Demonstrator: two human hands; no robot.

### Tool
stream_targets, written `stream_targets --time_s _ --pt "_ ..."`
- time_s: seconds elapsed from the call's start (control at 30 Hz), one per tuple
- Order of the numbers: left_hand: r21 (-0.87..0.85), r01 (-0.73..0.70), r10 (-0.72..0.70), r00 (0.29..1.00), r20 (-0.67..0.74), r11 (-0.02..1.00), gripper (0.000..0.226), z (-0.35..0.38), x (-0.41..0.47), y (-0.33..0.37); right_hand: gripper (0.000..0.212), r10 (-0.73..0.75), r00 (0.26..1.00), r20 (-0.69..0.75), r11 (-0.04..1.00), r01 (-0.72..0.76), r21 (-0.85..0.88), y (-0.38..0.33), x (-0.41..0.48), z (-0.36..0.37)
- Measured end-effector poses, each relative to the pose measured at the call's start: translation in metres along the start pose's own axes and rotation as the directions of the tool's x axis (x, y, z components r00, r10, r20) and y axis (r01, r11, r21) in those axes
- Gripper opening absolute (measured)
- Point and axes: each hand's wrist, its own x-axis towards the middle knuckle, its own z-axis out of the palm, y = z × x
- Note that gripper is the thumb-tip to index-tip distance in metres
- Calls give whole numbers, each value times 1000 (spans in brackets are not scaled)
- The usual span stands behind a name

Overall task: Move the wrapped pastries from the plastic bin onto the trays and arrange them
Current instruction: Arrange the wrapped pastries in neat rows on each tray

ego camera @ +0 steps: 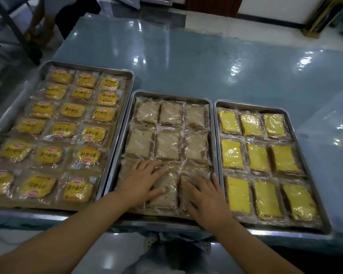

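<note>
Blue tabletop (206,66), middle tray (170,95).
Tilted pastry (164,191) lies between left hand (142,178) and right hand (204,196); fingers (156,172) straight, gripping nothing.

You face a glossy blue-green table (186,66) that catches the lights. Past its far edge you see pale floor (216,24), a dark metal frame (10,22) far left and a yellowish stand (315,20) far right. Clear plastic sheeting (337,135) lies on the table's right side.

Dull metal trays (214,123), glossy clear plastic pastry wrappers (167,144), shiny smooth tabletop (206,66)
</note>
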Motion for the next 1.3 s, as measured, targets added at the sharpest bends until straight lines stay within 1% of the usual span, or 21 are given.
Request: stream_targets --time_s 0.1,0.17,0.23,0.3,0.37,0.43,0.53,0.77,0.93,1.03,1.17,1.3 --pt "23 30 -29 999 -27 999 66 -12 28 -7 64 29 998 -47 1000 -29 11 -8 24 -7" --pt "72 34 -36 999 25 997 68 -15 44 -10 69 48 998 -36 999 -49 -1 -8 42 -9" --pt "100 27 -37 995 96 995 68 -14 53 -13 73 100 995 -3 995 -100 -2 -5 57 -9" --pt "94 23 -39 985 170 995 68 -11 55 -19 73 152 988 40 988 -151 -18 0 66 -9" --pt "88 4 -22 979 204 996 67 -10 55 -26 70 179 980 90 984 -177 -30 3 69 -8" --pt "87 -22 4 980 199 996 65 -10 53 -33 67 178 977 115 984 -173 -47 5 69 -8" --pt "95 -43 23 979 204 995 64 -10 52 -37 64 172 979 109 984 -167 -60 7 67 -8" --pt "115 -42 15 974 224 993 65 -14 51 -35 63 155 980 127 986 -146 -79 12 70 -11" --pt "74 55 -66 985 161 996 63 -19 32 -29 52 119 993 20 989 -117 -88 9 73 -21" --pt "59 127 -134 983 125 990 63 -24 8 -27 53 89 996 19 992 -87 -89 7 75 -26" --pt "27 230 -232 969 81 973 62 -29 -25 -26 56 -3 1000 15 996 4 -91 3 73 -33" --pt "11 315 -314 944 101 949 61 -34 -44 -23 55 -75 996 44 995 77 -56 -6 71 -39"
